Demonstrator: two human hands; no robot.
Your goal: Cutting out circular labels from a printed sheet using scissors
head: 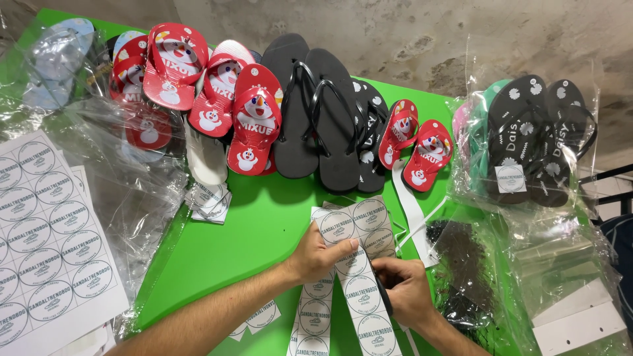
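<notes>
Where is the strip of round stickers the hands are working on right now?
In the head view, the sticker strip lies low and centre-right on the green table, pinched between the left hand and right hand, just below the black flip-flops.

Your hands gripped strips of round white stickers (349, 264); full sticker sheet (46, 237) lay far left; clear bagged black sandals (534, 138) right.

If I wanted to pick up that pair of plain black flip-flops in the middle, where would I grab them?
Probably by the straps. The black flip-flops lean sole-down against the pile with their toes toward you, so the thin straps arch clear of the footbed and leave room for fingers. Come from above and the front; red flip-flops crowd the left and patterned black ones the right.
</notes>
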